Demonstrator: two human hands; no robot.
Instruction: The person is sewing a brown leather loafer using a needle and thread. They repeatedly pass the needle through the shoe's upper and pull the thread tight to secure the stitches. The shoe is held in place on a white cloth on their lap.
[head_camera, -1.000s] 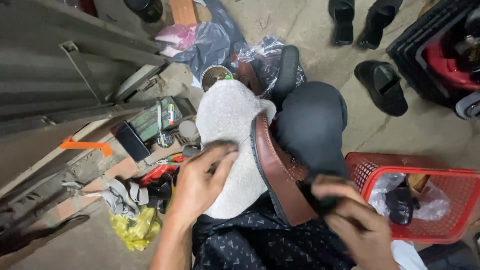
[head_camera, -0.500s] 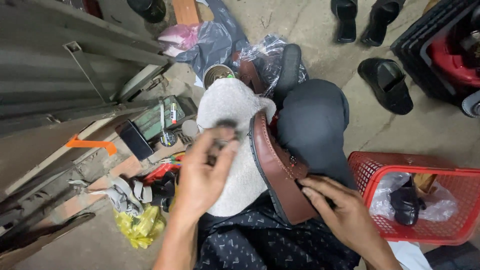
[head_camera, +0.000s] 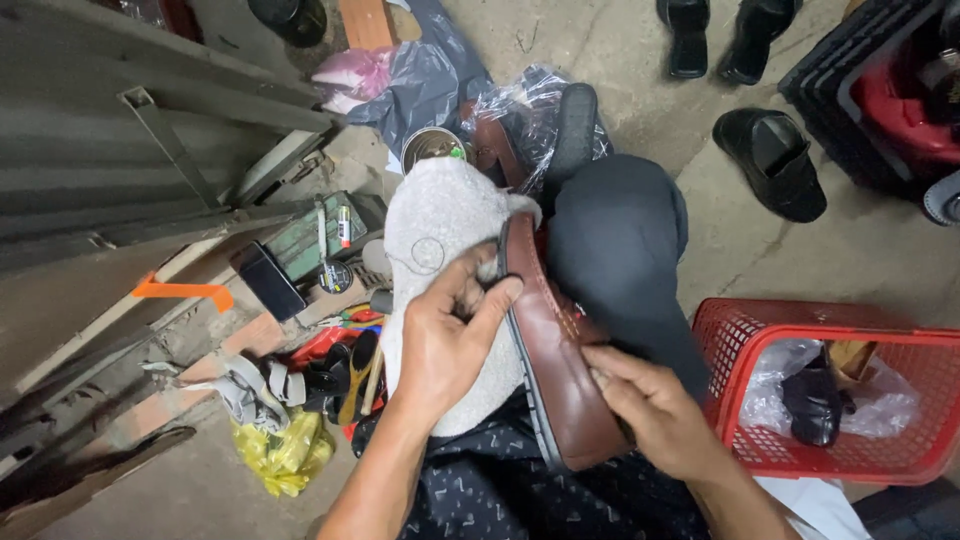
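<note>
A brown leather shoe (head_camera: 560, 370) lies on its side across my lap, sole edge facing left. My left hand (head_camera: 450, 340) rests on a pale fuzzy cloth (head_camera: 435, 225) spread over my left knee, with its fingers curled against the shoe's dark sole edge. My right hand (head_camera: 655, 410) grips the shoe's upper near the heel end. My dark-trousered right knee (head_camera: 615, 235) rises just behind the shoe.
A red plastic basket (head_camera: 850, 330) with a bag and a dark item stands at the right. Tools, brushes and a yellow bag (head_camera: 285, 450) lie on the floor at left. A metal tin (head_camera: 430, 145) and black sandals (head_camera: 770, 160) sit farther out.
My left hand has moved right off the cloth's middle onto the shoe's sole edge. My right hand has shifted up along the shoe's side.
</note>
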